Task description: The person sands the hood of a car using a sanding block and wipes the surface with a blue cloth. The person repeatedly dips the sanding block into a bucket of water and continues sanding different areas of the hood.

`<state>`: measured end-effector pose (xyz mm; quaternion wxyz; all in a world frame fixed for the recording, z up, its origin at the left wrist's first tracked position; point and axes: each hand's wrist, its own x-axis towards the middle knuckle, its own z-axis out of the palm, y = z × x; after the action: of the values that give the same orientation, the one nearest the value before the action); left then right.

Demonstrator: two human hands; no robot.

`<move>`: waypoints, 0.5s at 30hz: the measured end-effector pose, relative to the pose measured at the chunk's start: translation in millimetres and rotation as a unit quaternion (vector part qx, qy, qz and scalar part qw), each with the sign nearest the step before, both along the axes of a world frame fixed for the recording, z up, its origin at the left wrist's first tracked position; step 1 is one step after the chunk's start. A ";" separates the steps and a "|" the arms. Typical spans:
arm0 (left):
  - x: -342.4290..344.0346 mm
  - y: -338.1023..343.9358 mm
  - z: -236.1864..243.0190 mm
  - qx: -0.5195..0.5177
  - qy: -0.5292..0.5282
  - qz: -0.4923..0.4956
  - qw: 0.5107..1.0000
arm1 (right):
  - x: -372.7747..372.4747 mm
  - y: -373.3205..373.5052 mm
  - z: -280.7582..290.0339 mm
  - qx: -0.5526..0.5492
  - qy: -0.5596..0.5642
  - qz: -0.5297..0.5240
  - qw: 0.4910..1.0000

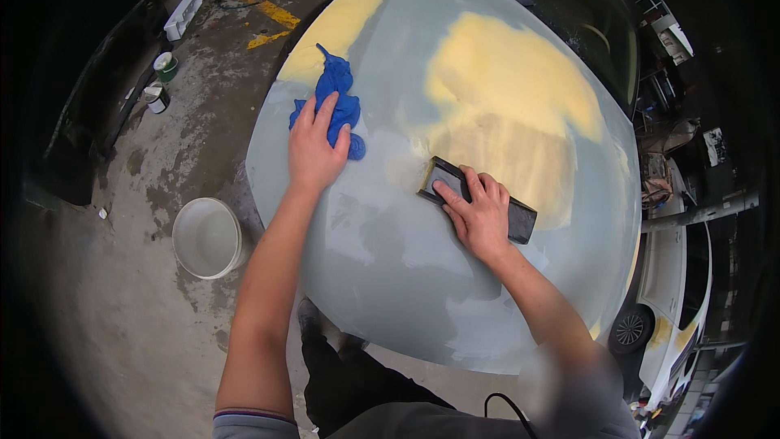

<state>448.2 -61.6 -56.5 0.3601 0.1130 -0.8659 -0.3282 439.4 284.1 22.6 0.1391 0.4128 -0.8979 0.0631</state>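
Note:
A grey car hood with yellow filler patches fills the middle of the view. My left hand is on its left side, fingers curved over a bunched blue cloth that lies on the panel. On the lower edge of the large yellow patch, my right hand grips a long black sanding block, thumb on top and fingers over its far side. The block's underside is hidden against the hood. Around the block the surface looks damp and smeared.
A white bucket with liquid stands on the wet concrete floor at left. Farther back are two small cans and a white box-like piece. A white car is at right. My shoes stand by the hood's near edge.

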 end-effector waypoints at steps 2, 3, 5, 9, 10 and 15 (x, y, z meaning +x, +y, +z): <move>-13.1 18.3 4.0 0.008 0.002 -0.018 1.000 | -46.8 -4.1 13.6 0.022 0.053 0.012 0.998; -16.8 20.2 3.1 0.012 0.006 -0.027 1.000 | -80.0 -17.5 13.0 0.010 0.075 -0.007 0.997; -19.6 21.0 5.7 0.008 0.004 -0.024 1.000 | -138.0 -56.3 7.4 -0.021 0.081 -0.056 0.995; 1.2 5.3 -3.4 -0.004 -0.005 -0.008 1.000 | -83.1 -61.8 -4.4 -0.008 0.036 -0.053 0.998; 5.8 -4.3 -4.0 -0.009 0.003 -0.001 1.000 | -42.7 -48.3 -4.0 -0.002 0.017 -0.024 1.000; -4.6 10.2 2.0 0.002 -0.001 -0.005 1.000 | -20.9 -6.6 -2.3 0.004 0.048 0.035 0.998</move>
<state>443.6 -51.5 -54.5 0.3577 0.1092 -0.8661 -0.3316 418.5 277.5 20.3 0.1781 0.4469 -0.8755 0.0449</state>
